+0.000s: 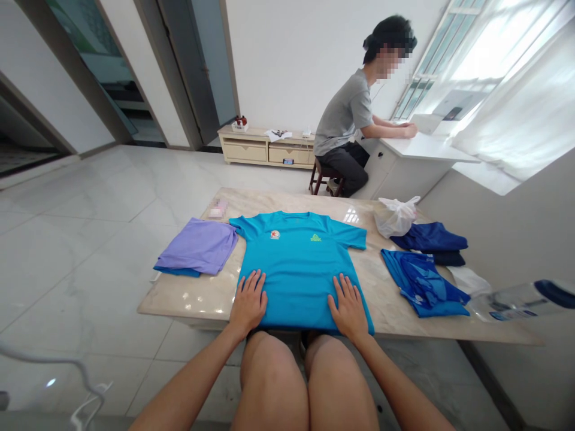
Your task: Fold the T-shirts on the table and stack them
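A turquoise t-shirt [300, 257] lies spread flat, front up, on a marble table [197, 293], its hem at the near edge. My left hand [248, 302] rests flat on the shirt's lower left corner, fingers stretched out. My right hand [348, 305] lies flat on the lower right part of the shirt, fingers apart too. Neither hand holds anything.
A folded purple garment [197, 246] over a blue one lies left of the shirt. Right of it are blue garments [422, 281], a darker blue pile [431, 239], a white plastic bag [395, 215] and a plastic bottle [516, 299]. Another person [345, 131] sits at a white desk behind.
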The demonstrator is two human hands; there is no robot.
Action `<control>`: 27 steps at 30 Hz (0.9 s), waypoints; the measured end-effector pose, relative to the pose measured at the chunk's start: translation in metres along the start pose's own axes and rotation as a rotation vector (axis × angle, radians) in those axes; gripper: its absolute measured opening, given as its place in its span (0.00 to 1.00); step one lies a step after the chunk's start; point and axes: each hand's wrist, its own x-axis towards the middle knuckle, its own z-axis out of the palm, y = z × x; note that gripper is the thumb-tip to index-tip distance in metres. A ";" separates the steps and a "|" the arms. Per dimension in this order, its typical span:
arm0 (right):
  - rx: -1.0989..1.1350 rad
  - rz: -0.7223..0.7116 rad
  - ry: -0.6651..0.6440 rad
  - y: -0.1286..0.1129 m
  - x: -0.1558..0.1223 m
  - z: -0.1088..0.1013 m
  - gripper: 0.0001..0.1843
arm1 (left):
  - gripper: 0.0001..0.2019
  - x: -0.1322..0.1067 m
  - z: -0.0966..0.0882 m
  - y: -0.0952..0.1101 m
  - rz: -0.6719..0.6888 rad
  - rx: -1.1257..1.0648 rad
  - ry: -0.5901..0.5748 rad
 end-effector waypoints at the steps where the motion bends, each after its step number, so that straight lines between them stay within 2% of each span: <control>1: 0.001 -0.002 0.004 0.000 0.000 0.000 0.37 | 0.30 0.000 0.000 0.000 -0.003 0.000 -0.003; 27: -0.004 -0.004 0.002 -0.001 0.000 -0.004 0.36 | 0.30 0.001 -0.004 0.003 -0.018 0.000 -0.032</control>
